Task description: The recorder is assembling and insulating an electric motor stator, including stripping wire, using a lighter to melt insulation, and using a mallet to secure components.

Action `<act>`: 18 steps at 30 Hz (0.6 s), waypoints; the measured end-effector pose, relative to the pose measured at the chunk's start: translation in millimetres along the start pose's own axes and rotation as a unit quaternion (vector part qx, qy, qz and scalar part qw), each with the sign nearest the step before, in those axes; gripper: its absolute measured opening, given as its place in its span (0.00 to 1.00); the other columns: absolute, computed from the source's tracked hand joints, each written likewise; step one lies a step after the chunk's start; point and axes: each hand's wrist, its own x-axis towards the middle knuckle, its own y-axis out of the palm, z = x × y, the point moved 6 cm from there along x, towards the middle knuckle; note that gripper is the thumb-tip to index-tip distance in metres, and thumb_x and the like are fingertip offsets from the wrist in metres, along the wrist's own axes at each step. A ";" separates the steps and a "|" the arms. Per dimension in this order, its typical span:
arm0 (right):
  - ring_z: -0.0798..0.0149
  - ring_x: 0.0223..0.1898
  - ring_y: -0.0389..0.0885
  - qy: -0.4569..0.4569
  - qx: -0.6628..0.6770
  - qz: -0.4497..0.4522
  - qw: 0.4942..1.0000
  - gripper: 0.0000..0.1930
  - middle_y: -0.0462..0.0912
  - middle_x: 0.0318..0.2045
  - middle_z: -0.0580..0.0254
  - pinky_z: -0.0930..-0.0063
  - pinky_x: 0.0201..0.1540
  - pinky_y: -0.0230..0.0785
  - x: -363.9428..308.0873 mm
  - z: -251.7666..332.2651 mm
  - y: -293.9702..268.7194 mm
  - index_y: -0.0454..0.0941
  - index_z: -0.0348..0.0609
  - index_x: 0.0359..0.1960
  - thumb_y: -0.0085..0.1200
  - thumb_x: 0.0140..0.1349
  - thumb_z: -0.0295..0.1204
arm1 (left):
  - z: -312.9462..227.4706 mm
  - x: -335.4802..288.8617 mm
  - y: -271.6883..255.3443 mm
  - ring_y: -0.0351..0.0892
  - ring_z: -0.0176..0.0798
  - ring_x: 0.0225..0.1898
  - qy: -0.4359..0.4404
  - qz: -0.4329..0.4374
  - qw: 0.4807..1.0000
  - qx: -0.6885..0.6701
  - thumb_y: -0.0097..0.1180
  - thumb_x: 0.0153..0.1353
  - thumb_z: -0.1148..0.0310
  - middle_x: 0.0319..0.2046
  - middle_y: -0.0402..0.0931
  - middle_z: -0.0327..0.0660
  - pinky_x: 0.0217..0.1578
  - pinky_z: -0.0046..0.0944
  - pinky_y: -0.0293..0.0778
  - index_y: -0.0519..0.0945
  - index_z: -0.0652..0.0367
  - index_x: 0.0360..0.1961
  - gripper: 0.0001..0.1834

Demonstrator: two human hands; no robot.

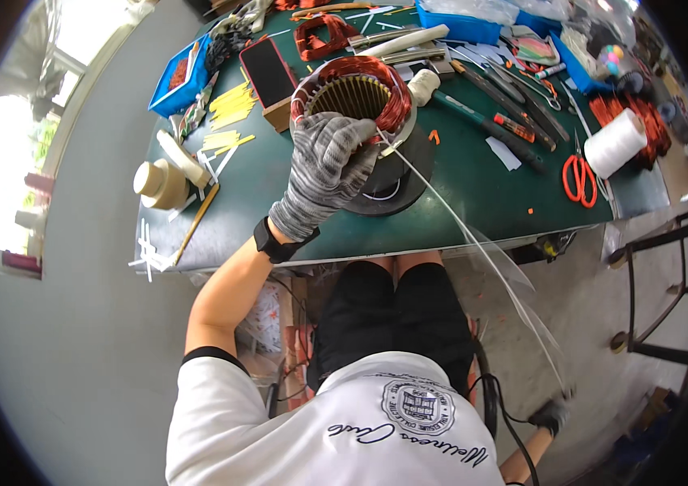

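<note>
A motor stator (396, 95) with red-brown copper windings stands on a round black base (408, 182) on the green table. My left hand (328, 158), in a grey knitted glove, is closed over the stator's near rim, with the thumb pressed by the windings. From that rim a thin white cord (431, 188) runs taut down to the right, past the table edge. Far out at the lower right, my right hand (553, 415), also gloved, is closed on the cord's other end. Its fingers are small and partly blurred.
Left of the stator lie a phone (268, 71), yellow strips (232, 105), tape rolls (160, 183) and a blue bin (184, 79). On the right are a mallet-like tool (481, 121), orange-handled scissors (579, 180) and a white thread spool (615, 144). A dark metal-framed chair (664, 279) stands beyond.
</note>
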 end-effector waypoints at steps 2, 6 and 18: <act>0.54 0.52 0.73 0.278 0.207 -0.123 0.930 0.21 0.74 0.51 0.50 0.66 0.50 0.68 -97.9 -37.3 12.8 0.68 0.34 0.54 0.47 0.57 0.26 | -5.3 1.9 -2.3 0.76 0.46 0.35 0.029 -0.018 0.999 -0.007 0.64 0.45 0.78 0.30 0.77 0.41 0.40 0.43 0.69 0.77 0.58 0.35 0.14; 0.57 0.54 0.72 0.148 0.242 -0.196 0.939 0.21 0.71 0.55 0.50 0.66 0.57 0.63 68.6 73.5 -20.6 0.61 0.34 0.60 0.36 0.65 0.26 | -10.3 4.3 -6.8 0.75 0.47 0.34 0.067 0.006 0.997 0.032 0.64 0.44 0.78 0.30 0.75 0.41 0.39 0.43 0.70 0.78 0.56 0.34 0.14; 0.84 0.13 0.54 -0.146 0.824 0.374 0.401 0.10 0.68 0.22 0.74 0.91 0.13 0.47 287.7 509.3 -268.4 0.73 0.47 0.35 0.54 0.62 0.39 | -4.0 -5.1 -0.6 0.75 0.48 0.38 0.031 0.108 0.991 0.068 0.62 0.47 0.72 0.37 0.76 0.44 0.42 0.46 0.67 0.77 0.57 0.38 0.14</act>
